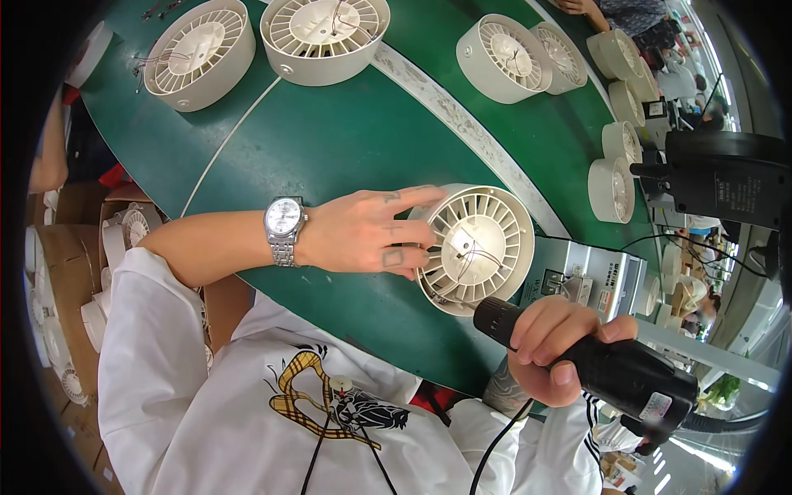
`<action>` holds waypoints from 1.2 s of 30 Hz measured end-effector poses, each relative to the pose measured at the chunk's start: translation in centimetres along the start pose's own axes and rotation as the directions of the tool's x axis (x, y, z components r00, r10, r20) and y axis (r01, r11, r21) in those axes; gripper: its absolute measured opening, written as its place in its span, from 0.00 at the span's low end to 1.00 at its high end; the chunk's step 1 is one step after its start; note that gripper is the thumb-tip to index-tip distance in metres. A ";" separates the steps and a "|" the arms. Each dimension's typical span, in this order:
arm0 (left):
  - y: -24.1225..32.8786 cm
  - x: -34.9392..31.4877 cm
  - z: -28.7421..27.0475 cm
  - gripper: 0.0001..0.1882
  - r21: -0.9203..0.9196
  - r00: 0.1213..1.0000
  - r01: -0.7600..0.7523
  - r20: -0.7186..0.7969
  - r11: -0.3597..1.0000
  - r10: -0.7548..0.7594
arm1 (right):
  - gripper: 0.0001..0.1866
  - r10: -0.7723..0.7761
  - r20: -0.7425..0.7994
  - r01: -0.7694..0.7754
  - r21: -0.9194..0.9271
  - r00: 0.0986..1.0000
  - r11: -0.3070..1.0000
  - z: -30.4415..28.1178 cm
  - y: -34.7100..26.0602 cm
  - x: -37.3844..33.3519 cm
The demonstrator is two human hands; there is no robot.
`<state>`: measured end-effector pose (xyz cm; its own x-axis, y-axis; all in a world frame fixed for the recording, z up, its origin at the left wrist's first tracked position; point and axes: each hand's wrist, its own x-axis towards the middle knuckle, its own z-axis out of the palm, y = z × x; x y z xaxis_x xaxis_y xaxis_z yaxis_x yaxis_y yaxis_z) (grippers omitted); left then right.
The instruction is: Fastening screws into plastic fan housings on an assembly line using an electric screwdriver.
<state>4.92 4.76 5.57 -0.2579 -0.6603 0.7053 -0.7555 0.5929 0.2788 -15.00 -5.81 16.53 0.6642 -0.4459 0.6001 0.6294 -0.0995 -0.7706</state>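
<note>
A worker's left hand [367, 235], forearm reaching sideways, spreads its fingers on the rim of a cream vented housing [483, 235] between both hands; the right hand [557, 351] grips a black power screwdriver [631, 379], whose nose overlaps the housing in view. A metal box [590, 257] sits beyond the right hand, more housings [326, 29] beyond the left.

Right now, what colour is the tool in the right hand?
The tool in the right hand is mostly black; it shows best in the head view.
</note>
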 end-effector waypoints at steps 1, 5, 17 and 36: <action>-0.1 0.1 -0.1 0.12 0.004 1.000 0.002 0.000 1.000 -0.002 | 0.22 -0.011 -0.002 0.011 -0.017 1.000 1.000 -0.1 -0.2 0.2; 0.1 0.2 -0.8 0.13 -0.067 0.995 0.097 0.024 0.993 -0.096 | 0.22 -0.091 -0.015 0.091 -0.030 0.996 0.995 -0.4 -2.2 0.7; -3.9 8.3 5.1 0.14 -0.068 0.965 0.263 0.010 0.962 -0.263 | 0.22 -0.316 -0.159 0.305 -0.094 0.935 0.948 -2.6 -9.4 0.3; -20.0 27.8 16.0 0.17 0.464 0.802 0.397 0.245 0.792 -0.545 | 0.25 -0.435 -0.236 0.403 -0.173 0.869 0.899 -4.5 -13.9 -1.5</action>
<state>3.24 -32.85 9.13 0.0574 -0.9655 0.2541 -0.9801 -0.0060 0.1985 -26.61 -7.76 25.37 0.2077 -0.5543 0.8060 0.7638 -0.4229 -0.4877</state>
